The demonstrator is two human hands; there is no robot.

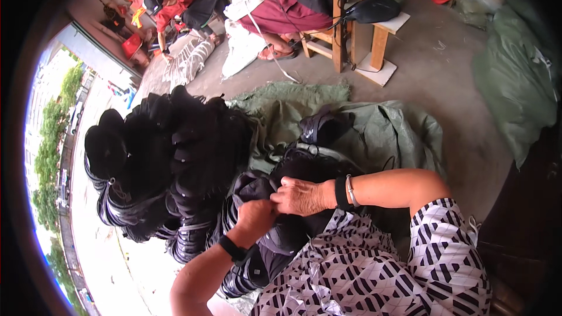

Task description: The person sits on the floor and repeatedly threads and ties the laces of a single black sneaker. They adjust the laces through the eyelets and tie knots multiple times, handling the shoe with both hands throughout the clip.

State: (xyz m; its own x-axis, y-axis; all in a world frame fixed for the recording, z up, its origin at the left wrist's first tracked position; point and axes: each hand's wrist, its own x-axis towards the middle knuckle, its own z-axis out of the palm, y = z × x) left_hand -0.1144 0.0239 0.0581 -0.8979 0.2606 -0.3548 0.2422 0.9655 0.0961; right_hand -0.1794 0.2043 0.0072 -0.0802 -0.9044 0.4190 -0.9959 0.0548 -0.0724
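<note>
My left hand [256, 217] and my right hand [300, 196] meet over my lap. Their fingers are pinched together on a black cap [254, 186], close to its edge. Exactly what lies between the fingertips is hidden. Under and beside the hands are more dark caps [284, 239], some nested into each other. To the left of my hands rises a large heap of stacked black caps [202, 146], with their brims layered in rows. A single dark cap [322, 127] lies apart, beyond my hands.
Green woven sacking [404, 126] spreads under the caps. Full green sacks [518, 76] stand at the right. Farther off, one person in red [181, 0] bends down, and another sits by a wooden chair [338, 29]. A black bag [372, 9] rests on a small stand.
</note>
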